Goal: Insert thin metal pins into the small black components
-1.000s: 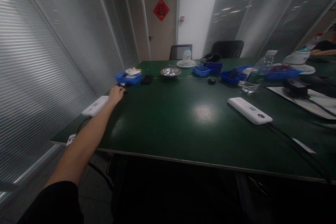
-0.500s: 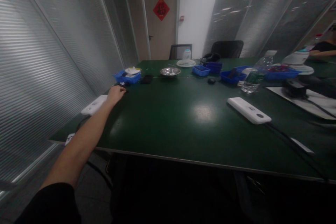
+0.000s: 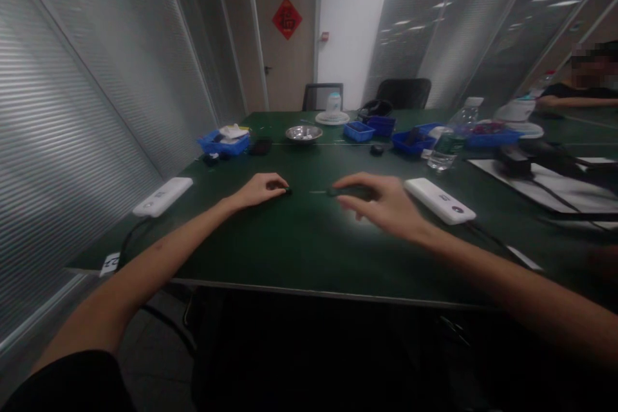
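My left hand (image 3: pixel 261 188) rests on the green table (image 3: pixel 299 244) near its middle, fingers curled, pinching a small dark object (image 3: pixel 288 191) at the fingertips. My right hand (image 3: pixel 383 205) hovers just right of it, thumb and forefinger closed on a slim dark tool (image 3: pixel 344 192) whose thin tip points left toward the left hand. The other right fingers hang loosely apart. A narrow gap lies between the tool tip and the small dark object.
White power strips lie at the left (image 3: pixel 161 197) and right (image 3: pixel 439 201). Farther back are blue bins (image 3: pixel 223 142), a metal bowl (image 3: pixel 303 133), a water bottle (image 3: pixel 447 142) and a small fan (image 3: pixel 332 117). Another person (image 3: pixel 577 91) sits far right. A glass wall runs along the left.
My left hand has moved from the far left by the power strip to the table's middle. My right hand has come into view with the slim tool. The view has shifted slightly.
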Demonstrator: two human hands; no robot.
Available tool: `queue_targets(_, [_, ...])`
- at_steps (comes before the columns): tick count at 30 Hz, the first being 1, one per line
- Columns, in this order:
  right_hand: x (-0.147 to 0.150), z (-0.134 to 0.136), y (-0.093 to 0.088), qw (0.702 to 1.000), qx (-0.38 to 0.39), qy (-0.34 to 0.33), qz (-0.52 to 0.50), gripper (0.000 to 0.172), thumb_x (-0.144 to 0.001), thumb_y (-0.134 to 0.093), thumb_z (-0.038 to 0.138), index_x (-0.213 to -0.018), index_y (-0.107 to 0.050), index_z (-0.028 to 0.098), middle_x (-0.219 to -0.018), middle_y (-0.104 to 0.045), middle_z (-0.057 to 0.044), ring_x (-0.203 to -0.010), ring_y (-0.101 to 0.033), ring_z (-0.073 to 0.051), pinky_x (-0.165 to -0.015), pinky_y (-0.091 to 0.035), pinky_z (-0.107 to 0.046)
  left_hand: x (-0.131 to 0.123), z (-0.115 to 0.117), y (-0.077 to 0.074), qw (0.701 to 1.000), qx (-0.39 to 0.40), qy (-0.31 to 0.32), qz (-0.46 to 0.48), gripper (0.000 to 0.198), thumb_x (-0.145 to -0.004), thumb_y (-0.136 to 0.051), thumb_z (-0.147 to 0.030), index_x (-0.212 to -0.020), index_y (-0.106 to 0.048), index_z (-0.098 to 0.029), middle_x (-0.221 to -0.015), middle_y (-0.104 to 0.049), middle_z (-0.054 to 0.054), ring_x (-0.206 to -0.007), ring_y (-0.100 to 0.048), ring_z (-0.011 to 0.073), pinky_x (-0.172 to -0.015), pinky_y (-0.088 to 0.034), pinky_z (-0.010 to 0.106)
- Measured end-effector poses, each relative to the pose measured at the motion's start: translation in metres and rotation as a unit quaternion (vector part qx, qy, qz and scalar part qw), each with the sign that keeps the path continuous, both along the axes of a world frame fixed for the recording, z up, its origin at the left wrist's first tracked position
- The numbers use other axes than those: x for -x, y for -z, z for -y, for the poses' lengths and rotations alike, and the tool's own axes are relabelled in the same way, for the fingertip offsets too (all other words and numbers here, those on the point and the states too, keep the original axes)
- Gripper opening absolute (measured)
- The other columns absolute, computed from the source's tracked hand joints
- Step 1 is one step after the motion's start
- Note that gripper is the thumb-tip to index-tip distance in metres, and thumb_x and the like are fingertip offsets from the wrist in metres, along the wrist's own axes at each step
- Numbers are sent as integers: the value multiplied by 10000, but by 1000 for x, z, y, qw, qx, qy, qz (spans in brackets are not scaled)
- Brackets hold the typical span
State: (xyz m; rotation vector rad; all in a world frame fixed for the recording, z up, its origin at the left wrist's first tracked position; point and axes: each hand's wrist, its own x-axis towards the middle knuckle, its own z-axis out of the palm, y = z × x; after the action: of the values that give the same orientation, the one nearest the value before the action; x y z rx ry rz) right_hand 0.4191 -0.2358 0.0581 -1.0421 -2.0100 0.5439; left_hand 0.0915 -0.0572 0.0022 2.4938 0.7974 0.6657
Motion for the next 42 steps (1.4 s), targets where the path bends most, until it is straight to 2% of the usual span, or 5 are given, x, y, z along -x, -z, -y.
queue_targets(8, [6, -46, 48, 984, -54, -48, 164, 375, -1054, -510, 364, -1344, -659, 180, -1240, -721, -118, -1075, -693, -239, -957, -542, -409, -31, 44, -6, 995, 51, 80, -4, 289, -962, -658, -381, -1153, -714, -172, -1033, -682, 70, -849, -605, 172, -739, -473, 288])
queue_targets(23, [8, -39, 51, 968, -81, -52, 232, 399, -1089, -430, 392, -1420, -571, 219, -1202, -664, -113, -977, -660, -229, -819, -534, -374, -32, 48, -8, 986, 115, 118, 5, 292, -1003, -626, -387, -1181, -724, -178, -1118, -715, 90, -988, -657, 209, -840, -495, 313])
queue_targets(29, [9, -39, 50, 965, -81, -51, 243, 386, -1086, -442, 380, -1417, -574, 231, -1157, -663, -100, -945, -657, -218, -791, -520, -342, -37, 52, -7, 989, 96, 115, 4, 311, -997, -642, -394, -1201, -732, -177, -1083, -720, 89, -902, -644, 195, -766, -481, 297])
queue_targets(37, [9, -38, 51, 958, -101, -44, 267, 411, -1103, -400, 395, -1451, -549, 236, -1154, -651, -99, -912, -655, -209, -770, -515, -333, -36, 44, -7, 980, 135, 145, -2, 294, -1033, -593, -352, -1254, -730, -214, -1167, -719, 78, -1085, -660, 210, -957, -493, 333])
queue_targets(42, [8, -42, 53, 974, -72, -57, 208, 384, -1097, -423, 399, -1414, -572, 240, -1247, -672, -99, -1085, -662, -237, -922, -529, -387, -40, 52, -4, 988, 67, 138, 31, 285, -1027, -603, -335, -1252, -732, -216, -1163, -689, 97, -1098, -641, 222, -980, -487, 356])
